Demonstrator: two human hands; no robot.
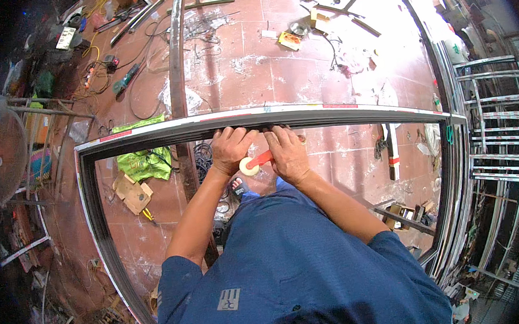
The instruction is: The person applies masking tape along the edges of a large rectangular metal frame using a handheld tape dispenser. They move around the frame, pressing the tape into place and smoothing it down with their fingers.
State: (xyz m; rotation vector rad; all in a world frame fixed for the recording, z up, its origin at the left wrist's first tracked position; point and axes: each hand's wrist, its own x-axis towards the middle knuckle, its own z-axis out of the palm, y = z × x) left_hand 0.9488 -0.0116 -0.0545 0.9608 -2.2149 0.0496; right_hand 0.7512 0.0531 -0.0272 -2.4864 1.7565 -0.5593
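Metal frame: dark, smooth, slightly glossy, with a pale strip along its top edge. Roller tool: red plastic handle, cream wheel, matt, between left hand and right hand. Shirt: blue woven cloth, matt. Floor: reddish tiles, rough, white-smeared. Green sheet: crumpled, shiny plastic. Cardboard scraps: brown, matt.

We are wearing a blue short-sleeved shirt bearing a small grey emblem; our forearms are showing bare.

Bright daylight glare upper right; fisheye edges bend, perhaps blurred.
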